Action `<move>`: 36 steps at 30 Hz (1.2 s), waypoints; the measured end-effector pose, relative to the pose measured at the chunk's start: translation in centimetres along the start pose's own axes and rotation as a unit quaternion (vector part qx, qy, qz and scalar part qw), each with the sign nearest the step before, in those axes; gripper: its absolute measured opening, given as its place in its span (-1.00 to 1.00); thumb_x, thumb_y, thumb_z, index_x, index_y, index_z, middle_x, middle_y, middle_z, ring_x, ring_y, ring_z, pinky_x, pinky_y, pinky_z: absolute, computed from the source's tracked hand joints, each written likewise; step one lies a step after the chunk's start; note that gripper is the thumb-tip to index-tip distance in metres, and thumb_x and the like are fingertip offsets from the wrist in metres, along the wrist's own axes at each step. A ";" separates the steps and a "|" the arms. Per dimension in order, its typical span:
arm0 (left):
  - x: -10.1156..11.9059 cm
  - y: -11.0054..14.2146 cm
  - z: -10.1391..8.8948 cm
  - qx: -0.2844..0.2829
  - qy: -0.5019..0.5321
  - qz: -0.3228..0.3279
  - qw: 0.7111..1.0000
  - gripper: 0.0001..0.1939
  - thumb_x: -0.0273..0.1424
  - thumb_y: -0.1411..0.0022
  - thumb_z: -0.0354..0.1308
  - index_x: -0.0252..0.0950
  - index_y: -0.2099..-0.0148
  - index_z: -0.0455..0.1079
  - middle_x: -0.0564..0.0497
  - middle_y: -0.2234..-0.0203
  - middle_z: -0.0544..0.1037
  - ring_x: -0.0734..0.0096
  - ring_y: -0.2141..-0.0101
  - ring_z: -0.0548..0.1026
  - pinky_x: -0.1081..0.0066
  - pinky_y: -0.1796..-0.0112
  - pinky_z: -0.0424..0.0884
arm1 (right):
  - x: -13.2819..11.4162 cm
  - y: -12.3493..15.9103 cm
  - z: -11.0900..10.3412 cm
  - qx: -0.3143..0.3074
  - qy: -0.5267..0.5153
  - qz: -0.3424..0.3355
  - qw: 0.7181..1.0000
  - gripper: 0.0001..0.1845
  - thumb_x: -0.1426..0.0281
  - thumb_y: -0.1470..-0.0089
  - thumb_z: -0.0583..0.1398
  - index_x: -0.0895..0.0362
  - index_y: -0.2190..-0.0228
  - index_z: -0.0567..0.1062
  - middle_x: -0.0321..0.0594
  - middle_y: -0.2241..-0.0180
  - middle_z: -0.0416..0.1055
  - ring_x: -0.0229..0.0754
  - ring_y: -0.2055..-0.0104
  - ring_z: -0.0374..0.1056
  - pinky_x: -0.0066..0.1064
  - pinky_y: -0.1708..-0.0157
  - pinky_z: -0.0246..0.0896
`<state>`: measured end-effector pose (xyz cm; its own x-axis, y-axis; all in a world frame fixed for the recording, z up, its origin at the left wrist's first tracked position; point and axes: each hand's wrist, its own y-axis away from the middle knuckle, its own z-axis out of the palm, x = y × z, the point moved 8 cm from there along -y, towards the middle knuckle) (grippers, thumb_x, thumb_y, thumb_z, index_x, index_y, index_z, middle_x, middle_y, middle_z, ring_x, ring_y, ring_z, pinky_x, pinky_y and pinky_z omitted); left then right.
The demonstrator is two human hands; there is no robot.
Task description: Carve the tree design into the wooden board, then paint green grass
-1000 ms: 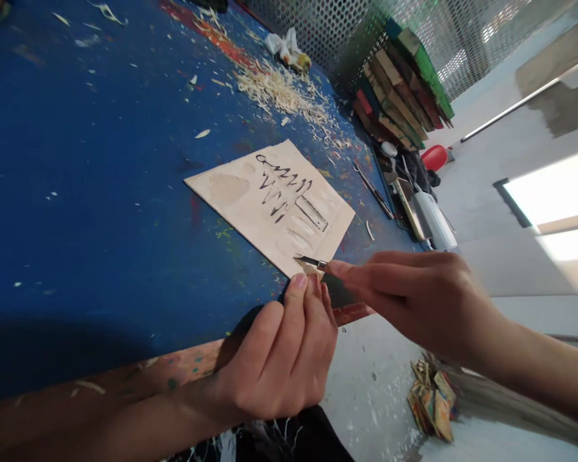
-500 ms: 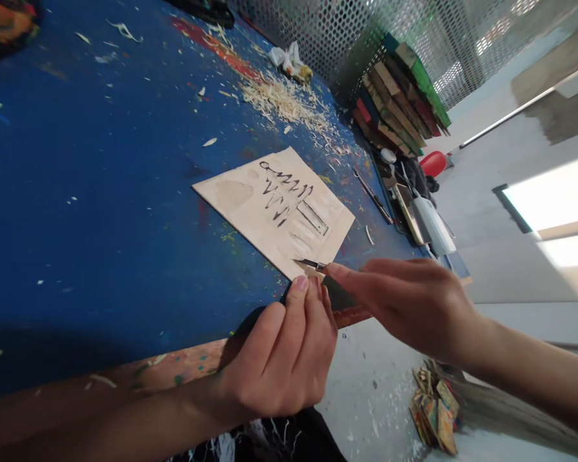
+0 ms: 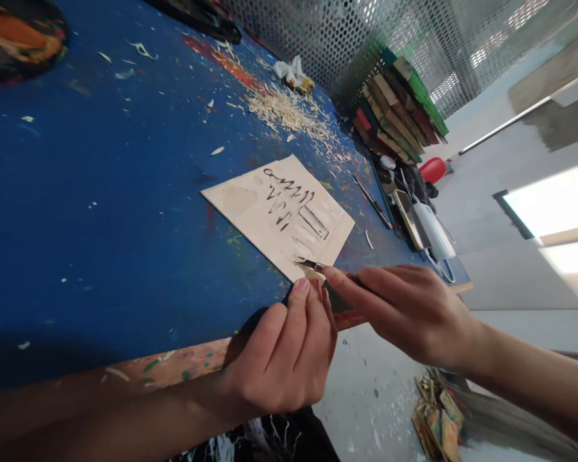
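Note:
A pale flat board (image 3: 250,199) lies on the blue table, marked with black zigzag lines and a small rectangle like a tree drawing. Shallow gouged strokes show below the rectangle. My left hand (image 3: 289,346) is closed on the board's near corner, thumb on top. In my right hand (image 3: 414,314) is a carving tool (image 3: 311,264) with a thin metal blade; its handle is mostly hidden by the fingers. The blade tip touches the board just above my left thumb, where a small curl of shaving seems to lift.
Pale shavings (image 3: 289,112) are heaped toward the back of the blue table (image 3: 125,212). A pen-like tool (image 3: 373,202), a phone (image 3: 408,218) and a white device (image 3: 433,231) lie at right. Stacked boards (image 3: 399,106) lean by a perforated metal screen (image 3: 313,38). Wood scraps (image 3: 438,417) sit below.
The blade has shifted very slightly at the same spot and a small curl shows at its tip. My left hand keeps its hold. The camera view has tilted a little.

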<state>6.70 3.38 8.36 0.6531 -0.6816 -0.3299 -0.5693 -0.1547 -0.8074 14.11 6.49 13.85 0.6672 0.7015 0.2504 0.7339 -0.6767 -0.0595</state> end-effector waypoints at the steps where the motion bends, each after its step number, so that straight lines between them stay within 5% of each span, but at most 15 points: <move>1: 0.0 0.0 0.0 -0.001 0.000 0.001 1.000 -0.66 -0.29 -0.23 0.18 -0.43 0.05 0.47 -0.07 0.20 0.59 0.31 0.18 0.54 0.41 0.29 0.39 | -0.5 0.0 0.0 -0.005 0.034 -0.030 0.999 -0.69 0.46 -0.25 0.04 0.38 0.10 0.48 -0.25 0.57 0.36 -0.31 0.61 0.17 -0.41 0.65 0.01; 3: 0.1 0.1 0.0 0.000 0.001 0.007 1.000 -0.66 -0.29 -0.23 0.18 -0.44 0.05 0.46 -0.07 0.19 0.59 0.31 0.18 0.54 0.41 0.30 0.39 | -0.6 0.0 0.1 -0.003 0.039 -0.029 0.999 -0.70 0.46 -0.25 0.06 0.37 0.11 0.49 -0.26 0.58 0.35 -0.32 0.61 0.17 -0.42 0.65 0.02; 8: 0.0 0.0 0.0 0.000 -0.003 0.000 1.000 -0.69 -0.32 -0.21 0.20 -0.41 0.06 0.47 -0.04 0.22 0.59 0.32 0.17 0.54 0.42 0.29 0.39 | 2.1 0.1 0.4 0.025 -0.139 0.128 0.982 -0.77 0.46 -0.26 0.08 0.15 0.15 0.52 -0.38 0.56 0.36 -0.44 0.58 0.22 -0.58 0.59 0.11; 14: 0.1 0.1 -0.1 0.001 -0.004 0.001 1.000 -0.67 -0.30 -0.23 0.17 -0.42 0.04 0.46 -0.07 0.19 0.58 0.32 0.16 0.54 0.42 0.31 0.38 | -0.7 -0.3 -0.2 -0.002 0.052 -0.065 0.996 -0.68 0.44 -0.24 0.08 0.42 0.10 0.47 -0.22 0.57 0.36 -0.30 0.61 0.15 -0.38 0.65 -0.01; 21: 0.1 0.0 0.0 -0.003 0.000 -0.002 1.000 -0.68 -0.33 -0.21 0.21 -0.42 0.04 0.46 -0.06 0.19 0.59 0.31 0.15 0.54 0.41 0.28 0.37 | 2.2 -0.6 0.1 0.021 -0.146 0.112 0.983 -0.77 0.47 -0.25 0.09 0.21 0.17 0.54 -0.37 0.59 0.32 -0.44 0.60 0.19 -0.58 0.60 0.06; 26: 0.0 0.0 -0.3 0.003 0.000 -0.005 1.000 -0.67 -0.30 -0.23 0.17 -0.45 0.06 0.47 -0.08 0.20 0.59 0.31 0.16 0.54 0.41 0.29 0.37 | -0.5 -0.7 -0.1 0.007 0.040 -0.055 0.998 -0.68 0.47 -0.24 0.04 0.42 0.12 0.49 -0.22 0.58 0.35 -0.30 0.63 0.15 -0.39 0.66 -0.01; 32: 0.1 0.1 0.0 0.002 0.004 0.001 1.000 -0.68 -0.33 -0.20 0.21 -0.41 0.04 0.47 -0.05 0.21 0.58 0.30 0.15 0.54 0.41 0.29 0.38 | 1.4 -0.4 0.4 0.014 -0.077 0.061 0.995 -0.72 0.48 -0.26 0.03 0.23 0.09 0.47 -0.32 0.53 0.36 -0.38 0.56 0.24 -0.51 0.58 0.12; 36: 0.2 0.0 0.0 0.002 -0.004 0.000 1.000 -0.67 -0.29 -0.23 0.18 -0.43 0.05 0.47 -0.07 0.20 0.59 0.32 0.17 0.54 0.42 0.32 0.39 | 0.0 -0.4 0.2 0.014 0.003 -0.034 0.999 -0.66 0.49 -0.25 0.01 0.36 -0.01 0.38 -0.26 0.54 0.35 -0.28 0.60 0.18 -0.40 0.65 0.04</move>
<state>6.83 3.30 8.30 0.6572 -0.6753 -0.3347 -0.5679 -0.1517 -0.8090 13.82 6.84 13.73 0.6152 0.7439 0.2609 0.7805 -0.6213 -0.0688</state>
